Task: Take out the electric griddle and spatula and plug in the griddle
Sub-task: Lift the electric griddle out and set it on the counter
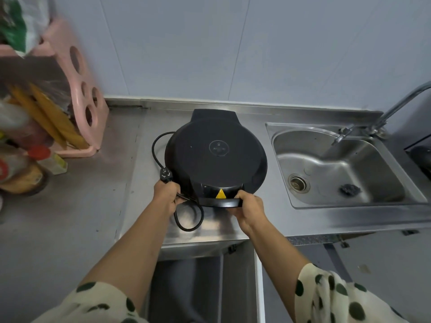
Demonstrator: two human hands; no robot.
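Observation:
A round black electric griddle with its lid down sits on the steel counter, left of the sink. A yellow warning triangle marks its front handle. My right hand grips the right end of that handle. My left hand holds the griddle's left front edge together with the black power cord, which loops over the counter. The three-pin plug sticks up just above my left hand. No spatula is in view.
A steel sink with a faucet lies to the right. A pink plastic rack with packets and bottles stands at the left. An open cabinet is below the counter's front edge. Grey wall panels rise behind.

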